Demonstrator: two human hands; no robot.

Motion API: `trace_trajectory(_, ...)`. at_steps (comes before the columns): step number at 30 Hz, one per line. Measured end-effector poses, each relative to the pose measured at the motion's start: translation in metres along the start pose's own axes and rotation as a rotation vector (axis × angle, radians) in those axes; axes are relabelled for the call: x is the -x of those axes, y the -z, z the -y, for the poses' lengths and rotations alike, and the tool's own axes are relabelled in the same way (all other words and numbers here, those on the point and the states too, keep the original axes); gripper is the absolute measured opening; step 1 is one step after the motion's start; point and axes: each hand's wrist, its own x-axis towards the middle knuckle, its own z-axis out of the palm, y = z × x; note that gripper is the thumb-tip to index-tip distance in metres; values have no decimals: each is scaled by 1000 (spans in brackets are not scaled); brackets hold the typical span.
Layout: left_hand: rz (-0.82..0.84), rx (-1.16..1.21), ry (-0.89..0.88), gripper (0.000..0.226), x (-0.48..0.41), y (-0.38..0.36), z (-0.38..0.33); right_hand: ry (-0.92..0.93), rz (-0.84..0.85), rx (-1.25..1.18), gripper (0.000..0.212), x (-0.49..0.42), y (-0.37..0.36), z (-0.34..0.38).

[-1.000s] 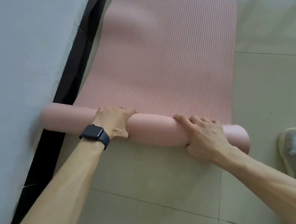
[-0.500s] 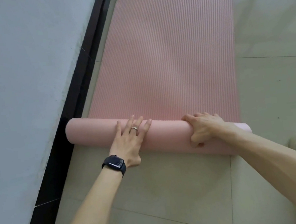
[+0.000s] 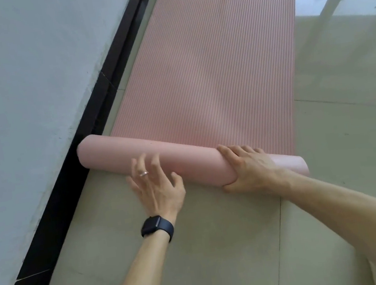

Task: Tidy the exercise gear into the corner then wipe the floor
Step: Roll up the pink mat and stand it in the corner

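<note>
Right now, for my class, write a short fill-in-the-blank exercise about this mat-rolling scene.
The ribbed mat is coloured ____.
The right hand grips the mat's ____ part.
The left hand, fingers spread, wears a ____ on one finger.
The black watch sits on the ____ wrist.
Missing words: pink, rolled, ring, left.

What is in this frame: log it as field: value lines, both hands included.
mat: pink yoga mat, partly rolled, rest flat on the floor
roll: lies across the mat's near end, left end by the black skirting
left hand: fingers spread, fingertips on the roll; watch on wrist
right hand: grips the roll, fingers over, thumb under
progress: rolling not yet finished
</note>
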Motion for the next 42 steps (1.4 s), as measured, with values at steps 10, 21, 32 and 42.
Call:
trace_trajectory(10,461,32,100,58,-97,-37,-63,296,-102,313,105,-7,15,-31)
trace_trajectory(21,236,224,222,68,-77,-56,-119,313,142,127,107,-106,101,-125)
trace_trajectory(32,586,247,335,63,-221,-46,-220,283,7,172,132,-115,105,-180)
trace_trajectory(42,894,-246,0,69,-256,14,-211,109,333,48,116,-173,175,-213)
